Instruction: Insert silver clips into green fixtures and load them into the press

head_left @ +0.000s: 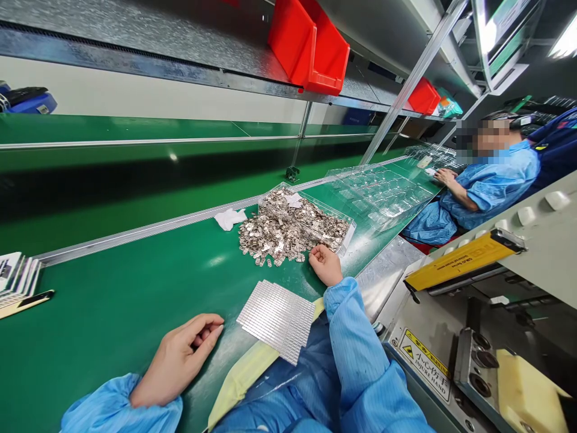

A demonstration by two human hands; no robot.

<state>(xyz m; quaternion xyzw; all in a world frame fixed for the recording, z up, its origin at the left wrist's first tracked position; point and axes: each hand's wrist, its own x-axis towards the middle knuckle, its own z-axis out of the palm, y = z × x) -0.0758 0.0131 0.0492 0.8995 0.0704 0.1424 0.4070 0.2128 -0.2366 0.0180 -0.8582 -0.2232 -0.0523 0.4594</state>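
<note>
My right hand (pixel 326 265) is closed at the near right edge of a heap of small silvery metal pieces (pixel 274 231). Its fingers are curled together, and whatever they may hold is too small or hidden to make out. Part of the heap lies in a clear plastic tray (pixel 347 239), part has spilled onto the green tabletop. My left hand (pixel 180 355) rests on the table with fingers curled in and thumb against the index finger; nothing shows in it. Between my hands lies a flat silvery block of closely set rows (pixel 277 319), overhanging the table's near edge.
Crumpled white paper (pixel 229 218) sits left of the heap. Clear blister trays (pixel 383 192) are further right, near a co-worker in blue (pixel 491 180). Machinery with a hand-injury warning label (pixel 424 364) stands close on my right. A red bin (pixel 311 48) is on the shelf above.
</note>
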